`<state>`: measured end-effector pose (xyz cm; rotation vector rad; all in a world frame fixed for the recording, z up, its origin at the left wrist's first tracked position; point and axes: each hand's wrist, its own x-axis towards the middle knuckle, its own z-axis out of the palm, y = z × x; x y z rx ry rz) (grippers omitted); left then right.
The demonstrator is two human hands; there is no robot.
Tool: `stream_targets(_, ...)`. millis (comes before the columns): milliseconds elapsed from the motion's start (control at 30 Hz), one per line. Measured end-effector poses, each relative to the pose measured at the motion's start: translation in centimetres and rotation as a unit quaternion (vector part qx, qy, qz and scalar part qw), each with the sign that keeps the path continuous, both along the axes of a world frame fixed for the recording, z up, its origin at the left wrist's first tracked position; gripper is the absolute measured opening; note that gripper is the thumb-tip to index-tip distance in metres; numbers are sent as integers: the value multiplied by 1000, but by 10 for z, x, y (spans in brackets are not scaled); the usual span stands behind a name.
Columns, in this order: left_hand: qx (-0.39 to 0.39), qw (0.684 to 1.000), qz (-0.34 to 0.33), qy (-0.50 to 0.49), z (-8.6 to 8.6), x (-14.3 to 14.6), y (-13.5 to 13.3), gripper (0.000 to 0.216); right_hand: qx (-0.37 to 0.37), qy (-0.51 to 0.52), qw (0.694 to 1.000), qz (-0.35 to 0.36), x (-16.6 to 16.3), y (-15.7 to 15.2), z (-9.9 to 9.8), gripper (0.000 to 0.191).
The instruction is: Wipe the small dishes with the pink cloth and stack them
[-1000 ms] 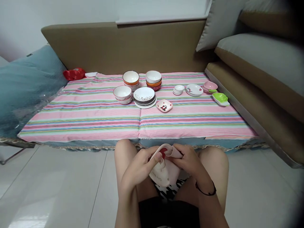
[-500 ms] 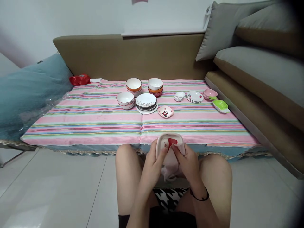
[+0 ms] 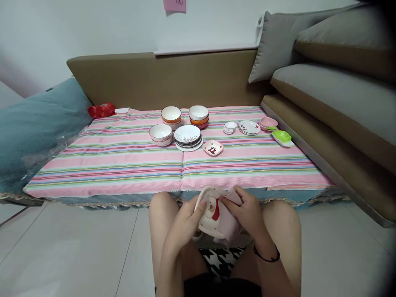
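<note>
Left hand [image 3: 185,219] pinches the dish [image 3: 210,211] by its edge — presumably steadying it and leaving the inside reachable — while right hand [image 3: 248,209] pinches the cloth [image 3: 228,224] against it.

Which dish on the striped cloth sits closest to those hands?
The lone square dish with a red-and-black figure, right of the plate stack; the others sit farther away.

no text can be read — the pink note [image 3: 175,5] on the wall [image 3: 108,31] bears dark writing, cut off.
</note>
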<state>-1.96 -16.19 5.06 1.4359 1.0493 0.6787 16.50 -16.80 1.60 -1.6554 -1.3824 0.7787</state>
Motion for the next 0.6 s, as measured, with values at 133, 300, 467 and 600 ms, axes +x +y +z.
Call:
stream_targets(133, -28, 996, -80, -3, 9, -12, 5, 41, -5, -8, 994, 110, 7, -3, 6, 43)
stream_targets(300, -25, 990, -135, 44, 22, -21, 15, 40, -17, -37, 986, 161, 6, -5, 15, 40)
stream_targets(467, -4, 974, -204, 95, 25, -17, 21, 42, -22, -62, 977, 205, 0, -5, 24, 32)
stream_targets(600, -16, 949, -292, 119, 24, -9, 22, 37, -31, -48, 964, 258, -2, -5, 28, 30)
